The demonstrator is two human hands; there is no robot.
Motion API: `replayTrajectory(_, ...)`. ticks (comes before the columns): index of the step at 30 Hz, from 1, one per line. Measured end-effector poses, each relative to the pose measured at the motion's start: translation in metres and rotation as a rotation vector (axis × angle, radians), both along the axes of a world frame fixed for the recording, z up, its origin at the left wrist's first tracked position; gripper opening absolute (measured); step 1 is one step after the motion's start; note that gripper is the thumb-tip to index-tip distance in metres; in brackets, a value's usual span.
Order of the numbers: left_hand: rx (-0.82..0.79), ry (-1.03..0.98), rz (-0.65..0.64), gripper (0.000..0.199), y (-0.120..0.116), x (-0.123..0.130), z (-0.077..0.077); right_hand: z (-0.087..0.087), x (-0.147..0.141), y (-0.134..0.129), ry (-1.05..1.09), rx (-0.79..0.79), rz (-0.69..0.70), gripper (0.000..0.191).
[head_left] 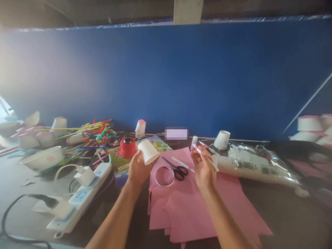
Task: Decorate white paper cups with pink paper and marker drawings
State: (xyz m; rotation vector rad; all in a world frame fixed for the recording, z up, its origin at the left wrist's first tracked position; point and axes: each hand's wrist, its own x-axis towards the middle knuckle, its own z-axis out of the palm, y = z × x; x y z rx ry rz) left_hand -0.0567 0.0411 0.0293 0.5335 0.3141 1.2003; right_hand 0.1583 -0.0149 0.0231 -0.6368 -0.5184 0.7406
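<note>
My left hand (137, 170) is wrapped round a white paper cup (147, 152), which is tilted with one end toward the lower right. In my right hand (205, 171) is a slim white marker with a pink end (198, 149), gripped between the fingers above the pink paper. Sheets of pink paper (192, 214) lie on the table under and between both hands. On them rest black-handled scissors (179, 172), a roll of clear tape (156, 177) and a thin white stick-like pen (183, 165).
Left: a power strip (80, 197) with plugs, a bowl (43, 159), colourful pipe cleaners (101, 132) and a red round object (128, 148). Behind stand a pink-topped cup (140, 128), a small glue stick (194, 140) and a white cup (222, 139). Right: bagged stacked cups (241, 166).
</note>
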Motion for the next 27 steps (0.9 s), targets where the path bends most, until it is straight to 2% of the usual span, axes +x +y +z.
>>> replayTrajectory(4,0.047,-0.031,-0.067,0.047,-0.003,0.005,-0.004,0.009,0.015,-0.003,0.026,0.010,-0.142,0.028)
replayTrajectory(8,0.044,-0.028,-0.179,0.049,-0.007,0.012,-0.006,0.039,0.017,-0.013,0.028,0.065,-0.094,0.030)
replayTrajectory(10,0.043,-0.016,-0.213,0.045,-0.009,0.014,-0.006,0.052,0.004,-0.017,-0.088,0.093,-0.040,0.030)
replayTrajectory(12,0.048,0.005,-0.228,0.044,-0.011,0.015,-0.006,0.057,-0.016,-0.018,-0.291,0.087,-0.022,0.026)
replayTrajectory(15,0.050,0.056,-0.207,0.050,-0.013,0.018,-0.008,0.046,-0.047,-0.017,-0.706,0.066,-0.057,0.030)
replayTrajectory(18,0.007,0.126,-0.162,0.052,-0.013,0.022,-0.012,0.025,-0.062,-0.014,-0.842,0.078,-0.139,0.031)
replayTrajectory(20,-0.045,0.160,-0.141,0.049,-0.013,0.026,-0.014,0.015,-0.063,-0.011,-0.815,0.041,-0.156,0.032)
replayTrajectory(23,-0.092,0.172,-0.146,0.049,-0.013,0.030,-0.015,0.008,-0.059,-0.006,-0.694,-0.039,-0.109,0.037)
replayTrajectory(27,-0.134,0.203,-0.137,0.045,-0.013,0.031,-0.014,0.001,-0.061,0.000,-0.349,-0.110,0.073,0.037)
